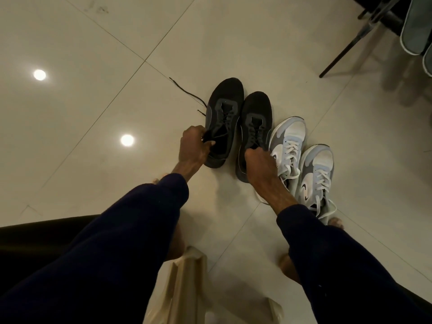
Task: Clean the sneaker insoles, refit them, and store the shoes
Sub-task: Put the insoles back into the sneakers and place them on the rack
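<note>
Two black sneakers stand side by side on the tiled floor, toes pointing away from me. My left hand [195,146] grips the collar and laces of the left black sneaker [224,113]. My right hand [259,162] grips the tongue and collar of the right black sneaker [256,118] and hides its heel opening. A loose black lace [187,92] trails off to the left. Just to the right stand two grey-and-white sneakers [289,141] [318,174] with white laces. No insole shows.
A beige plastic stool [187,288] is below me between my legs. Black chair legs [350,43] and grey-green seat pads [418,22] fill the top right corner. Ceiling lights reflect on the glossy tiles at the left.
</note>
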